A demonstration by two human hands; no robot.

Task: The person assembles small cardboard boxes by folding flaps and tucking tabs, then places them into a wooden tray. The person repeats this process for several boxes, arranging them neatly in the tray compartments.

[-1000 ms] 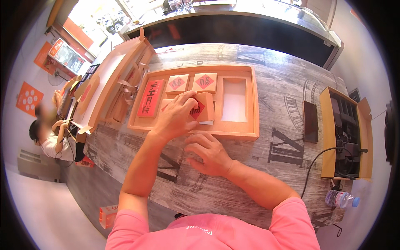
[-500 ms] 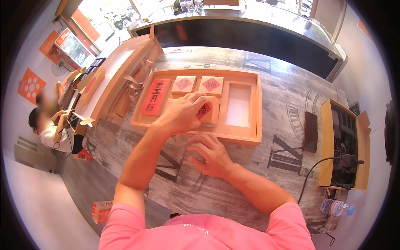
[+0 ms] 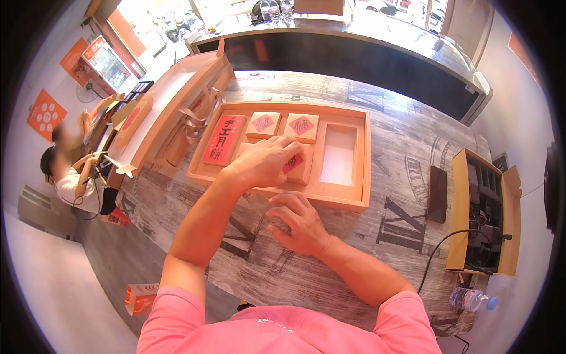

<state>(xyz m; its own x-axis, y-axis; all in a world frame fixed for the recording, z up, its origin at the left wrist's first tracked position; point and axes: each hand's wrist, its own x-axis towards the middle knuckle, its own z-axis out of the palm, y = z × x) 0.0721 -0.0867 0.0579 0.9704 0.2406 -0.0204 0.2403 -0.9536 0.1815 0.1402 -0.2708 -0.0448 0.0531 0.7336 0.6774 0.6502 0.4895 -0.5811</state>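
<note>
A shallow kraft gift box tray (image 3: 277, 193) lies on the table before me. My left hand (image 3: 268, 160) reaches over its front middle, fingers and thumb about a small square box (image 3: 302, 171) with a red diamond label. Its left part is hidden by the hand; part of another pale box shows left of my wrist. Behind are two like boxes, one at left (image 3: 263, 124) and one at right (image 3: 302, 126). A long red-labelled box (image 3: 224, 140) fills the left side; the right compartment (image 3: 338, 154) shows a white bottom. My right hand (image 3: 299, 223) hovers before the tray's front edge, fingers loosely bent and apart.
Left of the tray stand kraft bags with ribbon handles (image 3: 191, 125) and a long open carton (image 3: 171, 88). At right lie a dark phone-like slab (image 3: 437, 193), an open carton of black devices and cables (image 3: 484, 218), and a water bottle (image 3: 471, 300). Another person (image 3: 79, 183) works at far left.
The small square box under my left hand has gone from slightly raised and tilted to lying lower and flatter in the tray. My right hand stays nearly in place.
</note>
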